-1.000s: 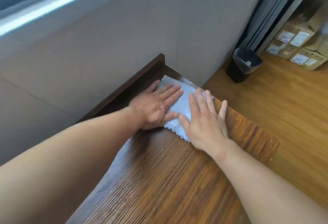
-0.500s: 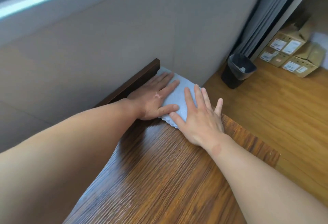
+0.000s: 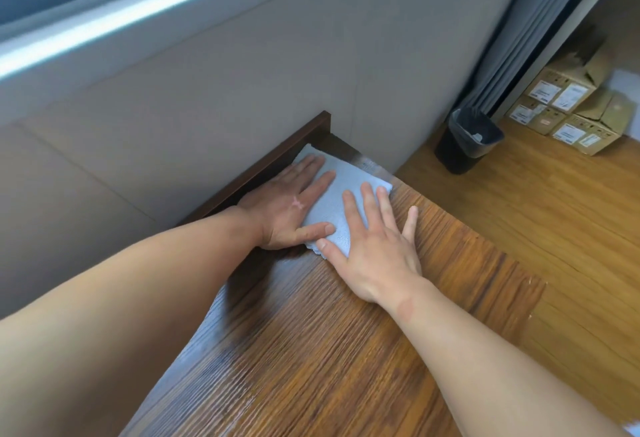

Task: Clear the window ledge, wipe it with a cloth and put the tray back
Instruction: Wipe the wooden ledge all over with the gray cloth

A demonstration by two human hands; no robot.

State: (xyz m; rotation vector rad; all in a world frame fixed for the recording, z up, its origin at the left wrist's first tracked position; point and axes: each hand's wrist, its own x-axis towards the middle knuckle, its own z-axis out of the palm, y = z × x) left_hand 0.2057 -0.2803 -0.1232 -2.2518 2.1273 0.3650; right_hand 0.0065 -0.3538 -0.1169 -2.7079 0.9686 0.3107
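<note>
A pale blue cloth (image 3: 337, 206) lies flat at the far end of the dark wooden ledge (image 3: 311, 350), close to its far corner. My left hand (image 3: 291, 204) presses flat on the cloth's left part, fingers straight, beside the ledge's raised back rim (image 3: 270, 163). My right hand (image 3: 375, 246) presses flat on the cloth's right part, fingers spread, the little finger on bare wood near the ledge's right edge. No tray is in view.
A padded beige wall (image 3: 207, 90) runs along the left of the ledge under a window frame (image 3: 104, 21). Below to the right lies a wooden floor (image 3: 554, 228) with a black bin (image 3: 467, 140), grey curtains (image 3: 519, 31) and stacked cardboard boxes (image 3: 571, 107).
Both hands have slid the cloth farther along the ledge toward the far corner, staying flat on it.
</note>
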